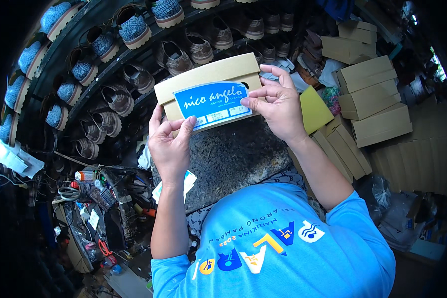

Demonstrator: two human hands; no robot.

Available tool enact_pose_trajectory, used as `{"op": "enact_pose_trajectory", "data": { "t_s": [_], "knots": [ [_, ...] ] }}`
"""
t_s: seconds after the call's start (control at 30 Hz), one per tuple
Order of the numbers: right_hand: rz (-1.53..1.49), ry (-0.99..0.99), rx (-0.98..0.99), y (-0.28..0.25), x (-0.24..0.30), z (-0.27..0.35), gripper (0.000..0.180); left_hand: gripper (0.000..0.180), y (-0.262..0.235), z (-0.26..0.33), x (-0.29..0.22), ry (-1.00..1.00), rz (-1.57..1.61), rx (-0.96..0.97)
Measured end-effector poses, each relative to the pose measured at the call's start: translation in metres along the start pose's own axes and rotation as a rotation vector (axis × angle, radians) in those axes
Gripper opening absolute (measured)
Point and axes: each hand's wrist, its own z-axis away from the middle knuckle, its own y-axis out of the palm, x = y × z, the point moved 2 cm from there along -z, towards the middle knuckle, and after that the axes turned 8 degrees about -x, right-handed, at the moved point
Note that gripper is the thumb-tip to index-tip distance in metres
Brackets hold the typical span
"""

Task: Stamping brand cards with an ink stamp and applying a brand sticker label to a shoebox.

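**Head view: blue label pressed onto a shoe box**

Head view shows both hands at a tan shoe box (208, 74) held above the dark stone worktop (233, 159); left hand (170, 144) pinches the blue label (214, 103) at its lower left corner; right hand (278, 107) pinches its right edge; shelves of shoes (109, 74) behind.

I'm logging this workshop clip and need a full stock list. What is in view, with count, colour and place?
shoebox: one, tan cardboard, held up at centre
label: one, blue and white, on the box's end face
stone slab: one, dark speckled, below the box
shoes on racks: many, blue with pale soles and brown, curved rows upper left
stacked boxes: several, tan, right side
yellow card: one, beside the right hand
tools and clutter: many, mixed colours, lower left
shirt: one, light blue, bottom
left hand: fingers on the label's lower left corner
right hand: fingers on the label's right edge
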Motion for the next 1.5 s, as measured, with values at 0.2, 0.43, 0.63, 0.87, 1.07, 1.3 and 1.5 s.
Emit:
{"op": "enact_pose_trajectory", "data": {
  "t_s": [0.2,0.43,0.63,0.87,1.07,1.3,1.5],
  "knots": [
    [0.016,-0.008,0.007,0.001,0.002,0.001,0.015,0.014,-0.002,0.002,0.008,0.082,-0.071,0.000],
    [0.068,-0.042,0.011,-0.001,0.004,0.002,0.015,0.014,-0.001,0.004,0.004,0.068,-0.066,-0.006],
    [0.057,-0.060,0.014,-0.001,0.006,0.002,0.013,0.014,-0.001,0.004,0.003,0.121,-0.117,0.010],
    [0.096,-0.075,0.017,-0.001,0.013,0.003,0.013,0.015,-0.002,0.005,0.001,0.117,-0.137,0.001],
    [0.109,-0.079,0.015,-0.001,0.014,0.004,0.013,0.014,-0.002,0.006,0.000,0.089,-0.103,-0.007],
    [0.130,-0.093,0.011,0.000,0.016,0.003,0.013,0.014,-0.003,0.007,0.002,0.107,-0.139,-0.012],
    [0.137,-0.092,0.012,0.000,0.014,0.003,0.012,0.015,-0.003,0.007,0.002,0.094,-0.136,-0.009]
  ]
}}
